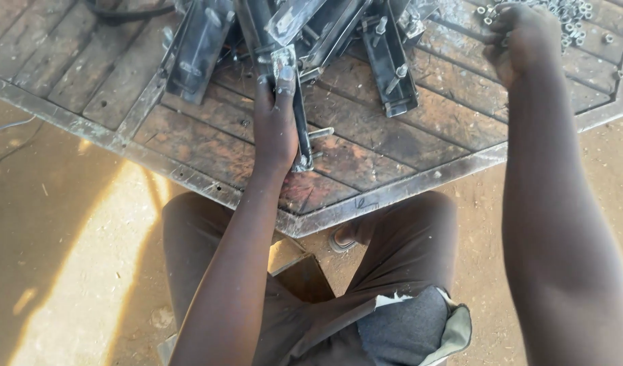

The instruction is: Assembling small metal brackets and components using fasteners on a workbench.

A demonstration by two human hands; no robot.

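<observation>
My left hand [274,125] grips a dark metal bracket [299,115] that lies lengthwise on a worn wooden platform [365,146] with a metal frame. A bolt sticks out of the bracket's side near its lower end. My right hand [521,37] reaches to the far right and rests with curled fingers on a heap of small metal nuts [576,17]; whether it holds any is hidden. A pile of similar dark brackets with bolts [298,34] lies just beyond my left hand.
The platform's metal edge [189,179] runs diagonally in front of my knees. Sandy ground [67,257] lies to the left and right. A sandal [342,238] shows under the platform edge. A dark cable [121,12] crosses the platform at top left.
</observation>
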